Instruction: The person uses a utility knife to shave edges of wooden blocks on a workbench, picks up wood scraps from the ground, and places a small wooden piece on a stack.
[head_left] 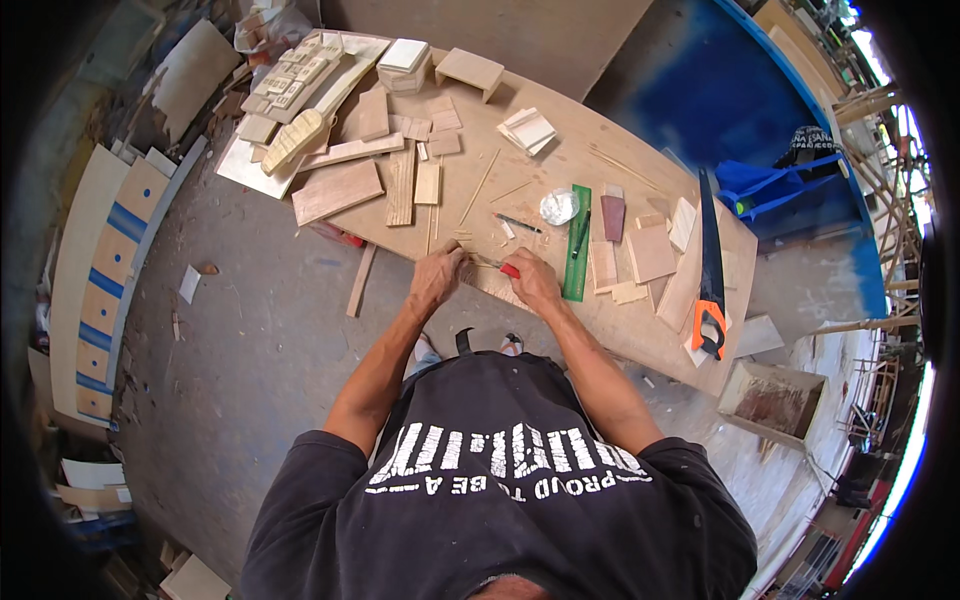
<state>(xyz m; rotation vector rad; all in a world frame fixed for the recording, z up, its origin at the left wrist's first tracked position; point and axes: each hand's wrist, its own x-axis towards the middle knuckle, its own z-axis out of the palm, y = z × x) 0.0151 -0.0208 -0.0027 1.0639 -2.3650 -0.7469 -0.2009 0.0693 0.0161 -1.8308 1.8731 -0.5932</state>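
Two bare hands are working close together at the near edge of the bench point(485, 130). The left hand point(438, 277) is keeping its fingers narrow, apparently pinching one end of a thin wooden stick point(483, 263), which is lying between the hands, close to the bench edge. The right hand point(535, 282) is curling its fingers around a small red tool point(510, 270), whose tip is pointing toward the stick; the exact contact between them is too small to tell. Just beyond the hands, a dark pencil point(518, 223) is lying on the bench, and a round whitish object point(559, 206) is resting between it and a green ruler point(577, 255). The ruler is stretching away from the person, just beside the right hand. Farther right, a reddish-brown block point(612, 217) is sitting among pale wooden pieces point(650, 252), and a handsaw point(709, 260) is lying with its orange handle toward the person. On the left part of the bench, a flat wooden board point(338, 191) is lying near the edge, and a pile of small wooden parts point(290, 90) is occupying the far corner. A block with a white top point(404, 65) is standing to the right of that pile, near the far edge.
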